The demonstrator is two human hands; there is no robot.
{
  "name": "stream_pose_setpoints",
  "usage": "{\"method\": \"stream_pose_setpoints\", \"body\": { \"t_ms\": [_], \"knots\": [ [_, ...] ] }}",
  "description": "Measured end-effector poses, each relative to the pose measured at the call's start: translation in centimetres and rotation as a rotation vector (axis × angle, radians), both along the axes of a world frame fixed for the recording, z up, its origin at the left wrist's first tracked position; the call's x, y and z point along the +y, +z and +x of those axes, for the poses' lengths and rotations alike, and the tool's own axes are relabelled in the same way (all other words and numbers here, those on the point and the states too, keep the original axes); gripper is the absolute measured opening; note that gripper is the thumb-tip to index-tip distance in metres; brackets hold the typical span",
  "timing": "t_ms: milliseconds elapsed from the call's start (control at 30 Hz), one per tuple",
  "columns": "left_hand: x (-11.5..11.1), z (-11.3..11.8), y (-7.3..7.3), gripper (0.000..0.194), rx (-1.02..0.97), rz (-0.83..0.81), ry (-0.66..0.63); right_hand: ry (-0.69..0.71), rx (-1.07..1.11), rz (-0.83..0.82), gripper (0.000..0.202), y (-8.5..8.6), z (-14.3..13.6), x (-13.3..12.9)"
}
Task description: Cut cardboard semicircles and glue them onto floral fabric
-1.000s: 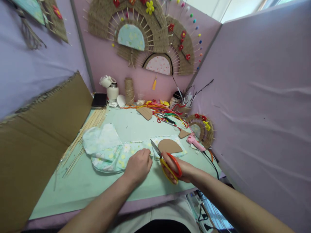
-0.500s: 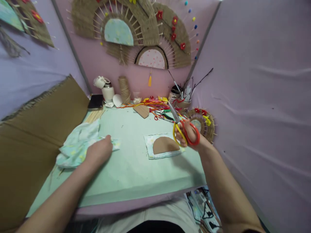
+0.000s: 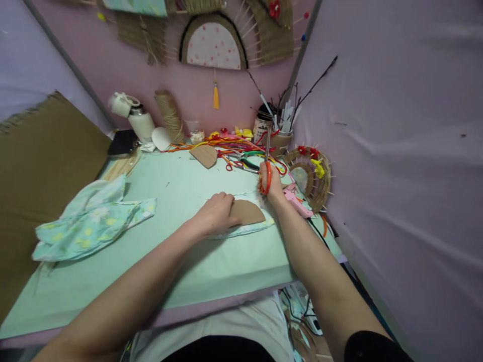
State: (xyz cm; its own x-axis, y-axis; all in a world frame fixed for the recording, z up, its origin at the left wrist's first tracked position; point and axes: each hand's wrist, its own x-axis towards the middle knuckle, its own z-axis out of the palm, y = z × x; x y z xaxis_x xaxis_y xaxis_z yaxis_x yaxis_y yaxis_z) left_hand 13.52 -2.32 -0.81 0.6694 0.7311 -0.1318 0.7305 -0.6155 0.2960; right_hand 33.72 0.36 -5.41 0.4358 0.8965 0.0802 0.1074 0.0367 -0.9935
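My left hand (image 3: 216,216) is at the left end of a brown cardboard half-circle (image 3: 247,212), its thumb over the card and its fingers at the far edge. Beneath the card lies a piece of pale blue-green floral fabric (image 3: 241,230), partly covered by the hand. Just to the right, my right hand (image 3: 272,181) is closed around the red and yellow handles of a pair of scissors (image 3: 267,146), blades pointing up and away. A crumpled larger piece of the same fabric (image 3: 90,226) rests at the left of the table, apart from both hands.
Pipe cleaners (image 3: 181,147), a cardboard offcut (image 3: 204,156) and pliers (image 3: 251,164) lie at the back. Behind them stand a twine spool (image 3: 169,116) and a white bottle (image 3: 141,124). A pink glue gun (image 3: 298,203) and a woven half-ring (image 3: 320,186) sit right; a cardboard sheet (image 3: 49,176) leans left.
My left hand has let go of the large crumpled fabric and moved right onto the cardboard half-circle. The scissors in my right hand have turned more upright. The view has shifted.
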Motion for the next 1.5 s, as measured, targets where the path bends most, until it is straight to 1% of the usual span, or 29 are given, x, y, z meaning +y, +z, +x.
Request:
{"method": "stream_pose_setpoints", "body": {
  "t_ms": [100, 200, 300, 367, 467, 567, 633, 733, 833, 933, 1000, 1100, 1167, 1200, 1233, 1300, 1367, 1400, 1433, 1500],
  "knots": [
    [0.2, 1.2, -0.9, 0.060, 0.056, 0.021, 0.007, -0.023, -0.030, 0.012, 0.045, -0.1, 0.5, 0.0],
    [0.2, 1.2, -1.2, 0.067, 0.063, 0.021, 0.031, -0.002, -0.038, 0.033, 0.044, -0.3, 0.5, 0.3],
    [0.5, 1.1, -1.3, 0.073, 0.052, 0.006, 0.046, 0.016, -0.034, 0.017, 0.042, -0.7, 0.3, 0.4],
    [1.1, 1.1, -1.1, 0.078, 0.030, 0.012, 0.062, 0.018, -0.026, 0.011, 0.042, -0.9, 0.2, 0.4],
    [2.5, 1.4, -0.4, 0.077, 0.025, -0.001, 0.090, 0.000, -0.001, 0.015, 0.044, -0.7, 0.2, 0.4],
    [3.5, 2.5, 0.5, 0.083, 0.138, -0.052, 0.042, -0.032, 0.035, 0.000, 0.046, -0.3, 0.1, 0.4],
    [3.9, 3.5, 0.8, 0.085, 0.234, -0.045, -0.010, -0.041, 0.037, -0.004, 0.045, -0.1, 0.1, 0.3],
    [4.5, 4.7, 1.1, 0.084, 0.337, -0.073, -0.038, -0.041, 0.020, 0.015, 0.043, 0.2, 0.1, 0.2],
    [5.1, 5.0, 1.3, 0.079, 0.382, -0.229, -0.085, -0.031, 0.012, 0.037, 0.041, 0.4, 0.1, 0.0],
    [5.6, 4.7, 1.7, 0.064, 0.351, -0.312, -0.152, -0.022, 0.014, 0.061, 0.040, 0.5, 0.0, -0.1],
    [5.7, 4.3, 2.1, 0.057, 0.291, -0.327, -0.155, -0.014, 0.024, 0.082, 0.040, 0.5, 0.0, -0.2],
    [6.3, 2.8, 2.8, 0.050, 0.149, -0.398, -0.151, -0.023, 0.049, 0.117, 0.041, 0.5, 0.0, -0.2],
    [7.2, 0.9, 3.1, 0.047, -0.012, -0.503, -0.114, -0.043, 0.069, 0.136, 0.042, 0.5, 0.1, -0.2],
    [7.7, -0.3, 3.2, 0.047, -0.135, -0.582, -0.063, -0.054, 0.084, 0.146, 0.043, 0.5, 0.2, -0.2],
    [8.3, -1.5, 3.2, 0.048, -0.307, -0.674, 0.026, -0.063, 0.108, 0.156, 0.044, 0.5, 0.3, -0.1],
    [9.4, -4.1, 3.1, 0.049, -0.734, -0.863, 0.224, -0.048, 0.196, 0.165, 0.046, 0.8, 0.2, -0.2],
    [10.0, -6.4, 2.7, 0.038, -1.189, -0.911, 0.455, 0.046, 0.330, 0.145, 0.050, 1.1, -0.2, -0.4],
    [10.1, -7.3, 2.4, 0.032, -1.384, -0.912, 0.574, 0.133, 0.407, 0.119, 0.052, 1.3, -0.6, -0.5],
    [10.1, -8.1, 2.0, 0.029, -1.534, -0.935, 0.670, 0.243, 0.473, 0.091, 0.056, 1.4, -1.2, -0.8],
    [10.0, -9.2, 1.3, 0.030, -1.738, -1.012, 0.764, 0.480, 0.548, 0.064, 0.063, 1.4, -2.8, -1.5]
  ]
}}
